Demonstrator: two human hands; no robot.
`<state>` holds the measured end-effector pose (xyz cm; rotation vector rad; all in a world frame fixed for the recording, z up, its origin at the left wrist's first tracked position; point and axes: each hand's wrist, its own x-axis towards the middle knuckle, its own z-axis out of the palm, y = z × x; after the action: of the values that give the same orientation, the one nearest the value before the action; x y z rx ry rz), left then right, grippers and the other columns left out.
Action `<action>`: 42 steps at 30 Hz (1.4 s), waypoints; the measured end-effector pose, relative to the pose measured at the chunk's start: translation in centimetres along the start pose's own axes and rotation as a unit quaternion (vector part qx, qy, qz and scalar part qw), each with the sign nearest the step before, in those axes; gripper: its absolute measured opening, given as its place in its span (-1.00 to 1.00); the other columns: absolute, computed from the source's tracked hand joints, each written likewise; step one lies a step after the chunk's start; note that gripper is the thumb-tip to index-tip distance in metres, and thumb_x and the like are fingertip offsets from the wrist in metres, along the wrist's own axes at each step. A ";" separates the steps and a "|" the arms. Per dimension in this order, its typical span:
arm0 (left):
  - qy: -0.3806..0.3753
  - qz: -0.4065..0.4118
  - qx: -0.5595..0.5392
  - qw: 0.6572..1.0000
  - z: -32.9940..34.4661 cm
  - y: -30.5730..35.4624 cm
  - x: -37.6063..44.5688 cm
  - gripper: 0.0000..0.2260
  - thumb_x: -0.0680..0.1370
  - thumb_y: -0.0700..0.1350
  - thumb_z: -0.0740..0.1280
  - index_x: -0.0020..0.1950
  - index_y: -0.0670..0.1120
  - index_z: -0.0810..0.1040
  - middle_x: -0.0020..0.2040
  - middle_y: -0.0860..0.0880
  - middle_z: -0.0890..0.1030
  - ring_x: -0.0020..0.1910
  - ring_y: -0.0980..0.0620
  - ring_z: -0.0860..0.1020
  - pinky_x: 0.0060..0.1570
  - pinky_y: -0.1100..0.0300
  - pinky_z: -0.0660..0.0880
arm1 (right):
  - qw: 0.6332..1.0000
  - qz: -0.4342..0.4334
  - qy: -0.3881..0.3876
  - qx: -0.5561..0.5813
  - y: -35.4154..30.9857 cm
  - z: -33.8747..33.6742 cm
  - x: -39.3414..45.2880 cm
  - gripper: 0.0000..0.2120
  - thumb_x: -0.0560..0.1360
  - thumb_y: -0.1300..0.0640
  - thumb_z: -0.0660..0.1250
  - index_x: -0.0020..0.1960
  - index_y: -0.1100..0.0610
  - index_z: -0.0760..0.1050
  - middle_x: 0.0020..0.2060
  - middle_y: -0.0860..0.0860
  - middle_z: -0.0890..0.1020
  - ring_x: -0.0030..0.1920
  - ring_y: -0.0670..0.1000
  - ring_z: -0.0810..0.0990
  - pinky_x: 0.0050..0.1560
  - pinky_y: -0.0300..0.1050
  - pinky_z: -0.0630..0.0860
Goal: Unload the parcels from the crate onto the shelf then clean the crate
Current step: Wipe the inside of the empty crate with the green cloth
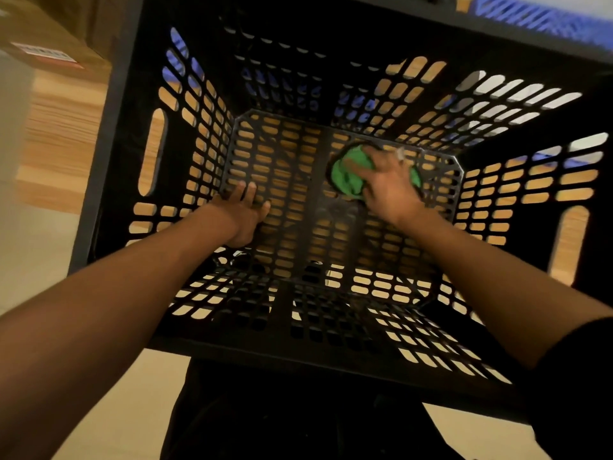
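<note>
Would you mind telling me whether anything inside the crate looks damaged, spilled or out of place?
Nothing stands out. The crate holds no parcels, and its slotted floor and walls look whole. The right hand presses a green cloth onto the floor; the left hand rests flat on it beside the left wall. The picture is somewhat blurred.
</note>
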<state>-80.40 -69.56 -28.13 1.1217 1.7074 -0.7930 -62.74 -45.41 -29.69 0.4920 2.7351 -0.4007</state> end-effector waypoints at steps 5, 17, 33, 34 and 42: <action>-0.001 -0.002 0.002 1.000 0.3 -0.1 0.4 -0.32 0.70 0.02 0.14 0.64 0.09 -0.28 0.61 -0.16 -0.39 0.59 -0.21 -0.37 0.54 -0.30 -0.04 | 1.000 0.011 0.001 0.007 -1.9 1.5 -0.9 -0.39 0.52 0.29 0.33 0.52 -0.05 0.38 0.58 0.14 0.21 0.38 0.25 0.29 0.33 0.19 0.32; 0.000 -0.008 -0.029 1.000 -0.5 0.2 -0.2 -0.35 0.70 0.00 0.14 0.66 0.09 -0.21 0.61 -0.15 -0.38 0.59 -0.21 -0.35 0.54 -0.29 0.04 | 0.991 -0.104 -0.050 0.074 -3.0 3.5 -5.7 -0.57 0.57 0.24 0.28 0.44 0.08 0.49 0.43 0.20 0.38 0.37 0.23 0.36 0.37 0.18 0.39; 0.099 0.054 -0.043 0.993 -7.6 6.3 2.8 -0.41 0.67 0.08 0.15 0.64 0.24 -0.05 0.64 -0.19 -0.27 0.59 -0.34 -0.28 0.51 -0.36 0.10 | 0.995 0.085 0.057 0.021 -3.7 2.9 -0.7 -0.45 0.62 0.10 0.25 0.58 0.07 0.23 0.59 0.06 0.20 0.53 0.17 0.19 0.37 0.26 0.32; 0.084 0.049 -0.035 0.995 -7.6 6.6 2.9 -0.40 0.67 0.05 0.16 0.64 0.23 -0.06 0.63 -0.20 -0.30 0.58 -0.35 -0.31 0.51 -0.37 0.08 | 0.996 0.080 0.026 0.001 -3.5 3.3 -0.6 -0.39 0.62 0.13 0.24 0.62 0.05 0.13 0.63 0.04 0.08 0.58 0.17 0.10 0.41 0.26 0.29; 0.073 0.041 0.015 0.996 -7.7 7.4 2.8 -0.33 0.66 -0.05 0.17 0.67 0.10 -0.14 0.60 -0.31 -0.33 0.55 -0.44 -0.30 0.46 -0.39 0.17 | 0.991 0.071 0.005 -0.113 1.8 1.9 -0.8 -0.32 0.55 0.32 0.30 0.61 0.06 0.18 0.59 0.18 0.18 0.41 0.33 0.30 0.32 0.28 0.41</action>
<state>-76.60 -59.17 -28.11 1.2893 1.7619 -0.7006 -60.81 -44.67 -31.47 0.6219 2.6885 -0.0523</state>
